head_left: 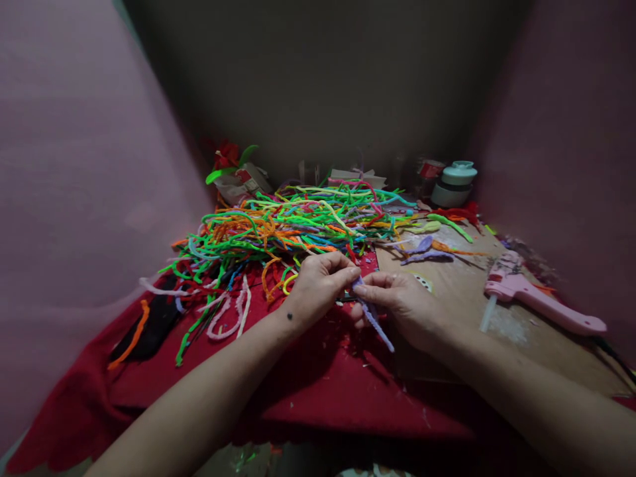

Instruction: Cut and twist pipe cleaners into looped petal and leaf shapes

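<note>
Between both hands is a lavender pipe cleaner [376, 322], its lower end hanging down toward the right. My left hand [324, 281] pinches its upper end between thumb and fingers. Just below that, my right hand [402, 301] grips it with thumb and index finger. Beyond my hands spreads a large heap of colourful pipe cleaners [298, 222], in green, orange, pink, blue and other colours. Shaped lavender pieces [427, 250] lie on the brown cardboard [462, 248] past my right hand.
A pink glue gun [541, 301] with a clear stick lies on the cardboard at right. The table carries a red cloth [318, 397]. A pale teal jar [454, 183] stands at the back right, a white bag with a red flower [238, 175] at the back left. Pink curtains hang on both sides.
</note>
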{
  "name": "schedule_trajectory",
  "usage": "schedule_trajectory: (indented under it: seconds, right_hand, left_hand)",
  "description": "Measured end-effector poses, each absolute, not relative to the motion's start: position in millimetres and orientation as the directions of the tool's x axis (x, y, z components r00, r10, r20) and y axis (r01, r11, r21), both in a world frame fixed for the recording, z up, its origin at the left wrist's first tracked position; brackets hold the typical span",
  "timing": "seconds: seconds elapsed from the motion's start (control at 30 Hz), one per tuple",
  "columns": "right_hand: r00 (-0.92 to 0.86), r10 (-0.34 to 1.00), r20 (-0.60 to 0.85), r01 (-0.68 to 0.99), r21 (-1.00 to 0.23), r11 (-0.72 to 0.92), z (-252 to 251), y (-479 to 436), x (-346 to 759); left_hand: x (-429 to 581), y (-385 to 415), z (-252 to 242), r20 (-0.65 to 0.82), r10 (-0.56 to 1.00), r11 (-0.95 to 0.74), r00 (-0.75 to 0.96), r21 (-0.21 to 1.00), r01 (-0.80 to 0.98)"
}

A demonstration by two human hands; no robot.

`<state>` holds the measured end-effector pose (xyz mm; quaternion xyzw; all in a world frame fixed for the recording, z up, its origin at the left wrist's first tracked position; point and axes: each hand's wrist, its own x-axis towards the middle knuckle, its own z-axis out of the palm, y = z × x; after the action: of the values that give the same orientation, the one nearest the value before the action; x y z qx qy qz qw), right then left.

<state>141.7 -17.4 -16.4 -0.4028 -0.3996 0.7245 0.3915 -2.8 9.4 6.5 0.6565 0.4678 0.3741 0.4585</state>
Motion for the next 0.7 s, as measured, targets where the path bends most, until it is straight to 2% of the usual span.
schedule_trajectory:
  seconds: [0.1, 0.2, 0.27, 0.33, 0.4, 0.47, 0.57, 0.7]
  right_hand:
    - [-0.342, 0.894, -0.291, -0.315, -0.861, -0.400, -17.6, -14.1, 143.2]
    - [-0.267, 0.932, -0.246, -0.425, -0.838, -0.343, -17.9, -8.2, 145.4]
    - [-0.232, 0.951, -0.204, -0.491, -0.820, -0.296, -18.4, -4.1, 147.0]
    - [-0.223, 0.957, -0.183, -0.540, -0.795, -0.278, -19.8, -0.9, 148.2]
    - [-0.228, 0.957, -0.178, -0.574, -0.769, -0.280, -22.3, 1.1, 148.9]
    - [-0.239, 0.954, -0.183, -0.578, -0.762, -0.291, -25.1, 2.0, 149.2]
    - [-0.237, 0.955, -0.180, -0.561, -0.777, -0.286, -27.5, 2.5, 149.6]
    - [-0.240, 0.951, -0.193, -0.564, -0.770, -0.298, -25.5, 2.0, 149.9]
  left_hand:
    - [-4.0, 9.4, 4.2, 0.128, 0.944, -0.205, 0.305, 0.950, 0.236]
    - [-7.2, 8.1, 2.6, 0.353, 0.864, -0.450, 0.360, 0.861, 0.236]
    - [-9.0, 6.7, 0.3, 0.504, 0.723, -0.670, 0.473, 0.677, 0.303]
    - [-9.3, 5.0, -3.8, 0.562, 0.570, -0.819, 0.599, 0.442, 0.366]
    - [-8.3, 3.6, -8.5, 0.565, 0.467, -0.883, 0.680, 0.251, 0.398]
    - [-7.3, 3.0, -11.8, 0.583, 0.376, -0.917, 0.720, 0.122, 0.381]
    - [-7.9, 4.1, -11.9, 0.636, 0.269, -0.951, 0.723, 0.056, 0.304]
    - [-11.0, 7.4, -8.4, 0.633, 0.239, -0.968, 0.736, 0.093, 0.235]
